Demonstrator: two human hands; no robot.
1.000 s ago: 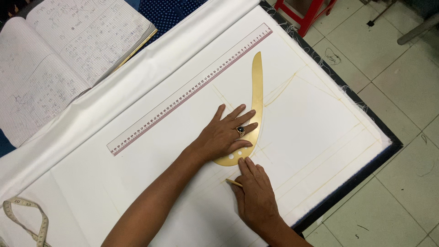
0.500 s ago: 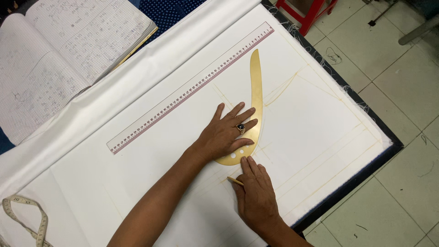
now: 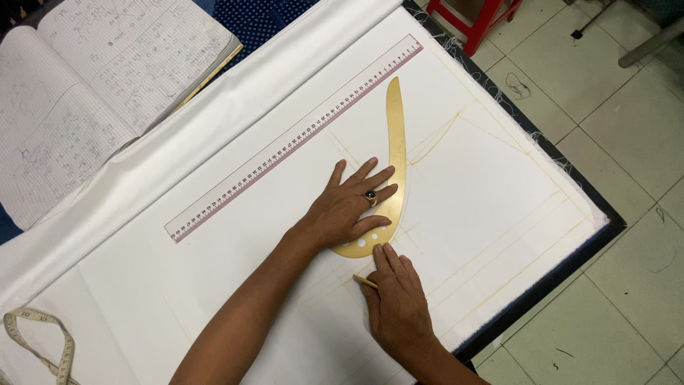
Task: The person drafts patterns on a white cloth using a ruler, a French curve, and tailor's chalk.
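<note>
White fabric (image 3: 178, 285) covers the table, marked with faint yellow lines. A yellow curved ruler (image 3: 396, 142) lies on it, pointing away from me. My left hand (image 3: 349, 207), with a dark ring, lies flat on the ruler's wide lower end, fingers spread. My right hand (image 3: 395, 303) sits just below that end, closed on a thin yellow marking stick (image 3: 365, 281) whose end pokes out to the left. A long clear straight ruler (image 3: 292, 139) lies diagonally beyond both hands.
An open squared notebook (image 3: 92, 85) full of handwriting rests at the top left. A measuring tape (image 3: 39, 339) curls at the bottom left. The table's dark edge (image 3: 541, 285) runs along the right, above a tiled floor. A red stool (image 3: 477, 18) stands top right.
Both hands and the curved ruler stay almost where they were; the right hand has only crept slightly along the ruler's lower edge.
</note>
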